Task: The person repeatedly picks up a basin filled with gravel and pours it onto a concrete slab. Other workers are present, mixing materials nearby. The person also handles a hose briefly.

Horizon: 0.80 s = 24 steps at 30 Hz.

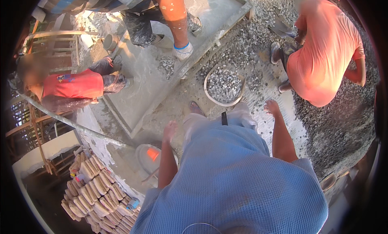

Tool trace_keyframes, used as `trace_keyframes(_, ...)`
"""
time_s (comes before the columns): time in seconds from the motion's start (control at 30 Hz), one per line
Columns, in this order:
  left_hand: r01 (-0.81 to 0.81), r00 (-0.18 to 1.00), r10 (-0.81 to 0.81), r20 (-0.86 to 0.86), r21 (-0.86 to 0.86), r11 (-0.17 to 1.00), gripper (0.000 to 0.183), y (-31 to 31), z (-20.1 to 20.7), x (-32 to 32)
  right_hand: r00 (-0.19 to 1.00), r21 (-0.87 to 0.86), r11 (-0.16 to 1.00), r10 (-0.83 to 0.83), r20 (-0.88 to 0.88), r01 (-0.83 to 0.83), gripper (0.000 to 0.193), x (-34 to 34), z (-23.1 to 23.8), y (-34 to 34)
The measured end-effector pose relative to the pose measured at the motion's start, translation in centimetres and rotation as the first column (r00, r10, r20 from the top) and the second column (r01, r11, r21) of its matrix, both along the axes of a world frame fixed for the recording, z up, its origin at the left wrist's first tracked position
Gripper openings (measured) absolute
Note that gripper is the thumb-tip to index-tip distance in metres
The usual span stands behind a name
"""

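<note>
Head camera view, looking down past the wearer's blue textured shirt [234,169]: a roughly round, pale-rimmed basin [207,91] heaped with grey gravel [223,84] sits on the ground just beyond the wearer's legs. It lies ahead of and between the two bare hands, to the upper right of the left hand [170,131] and to the upper left of the right hand [273,108]; the right is nearer, and neither touches it. Being nearly round, the basin shows no clear long axis. The right hand hangs with its fingers loosely spread, holding nothing; the left also looks empty, its fingers relaxed and slightly blurred. The wearer's pale trouser legs [194,124] come between the left hand and the basin. Beyond, to the upper left, a straight form edge [196,61] borders wet grey concrete [141,88], where a co-worker's white-gloved hand [183,52] reaches down. At right, a co-worker in a salmon shirt [327,56] crouches near a shovel blade [282,29], beside spread gravel. At left are a person in a red shirt [72,85], a grey tub [142,158] containing an orange container [152,154], and stacked tan bags [97,189].
</note>
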<state>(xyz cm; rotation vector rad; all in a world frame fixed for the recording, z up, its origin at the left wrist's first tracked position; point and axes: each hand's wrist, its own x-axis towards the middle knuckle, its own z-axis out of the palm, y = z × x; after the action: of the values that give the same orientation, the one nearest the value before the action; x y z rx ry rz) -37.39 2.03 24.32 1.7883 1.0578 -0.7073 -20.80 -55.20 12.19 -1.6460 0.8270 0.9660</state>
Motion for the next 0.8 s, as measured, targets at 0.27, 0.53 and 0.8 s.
trace_keyframes(0.27,0.142,0.987,-0.145,-0.063,-0.056,0.988,0.048,3.4,-1.0,-3.0,0.993,-0.007,0.994,0.106,0.043,-0.106,0.026,1.4,0.4,4.7)
trace_keyframes(0.53,-0.063,0.978,0.037,-0.205,-0.121,0.991,0.045,13.9,-5.5,0.7,0.996,-0.130,0.991,-0.034,-0.085,0.023,0.025,-6.6,2.9,9.5)
trace_keyframes(0.8,-0.102,0.992,0.111,0.065,-0.128,0.986,0.040,17.5,-8.6,10.9,0.990,-0.120,0.987,-0.115,-0.083,0.104,0.027,-6.0,2.7,11.2)
